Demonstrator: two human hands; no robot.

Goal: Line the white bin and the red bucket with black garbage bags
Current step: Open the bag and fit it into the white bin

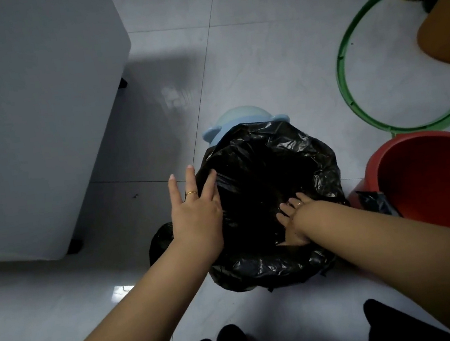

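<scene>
Starting at the black garbage bag (269,164) — opened wide and folded out over the rim of a bin standing near the middle of the tiled floor (261,64), hiding the bin's walls entirely, so no telling its colour from here. Showing only a pale blue domed part (239,117) past the far edge. Reaching down inside with the right hand (294,218), fingers spread and loose, pressing the plastic toward the bottom, gripping nothing. Resting the left hand (195,215) flat on the bag's left rim, fingers straight, likewise released. Looks to be container 1 of 2 nearly lined — with the bag seated over the mouth, only the pushing-in and smoothing left. Just beside on the right, the red bucket (436,184): bare inside, not yet lined, with a scrap of black plastic (373,204) lying against its near rim, perhaps bag 2, though too little shown to say. Further out, a green hoop (345,66) beyond the bucket and a white cabinet (36,110) well off to the left. Roughly half the job ahead, judging by the unlined bucket
</scene>
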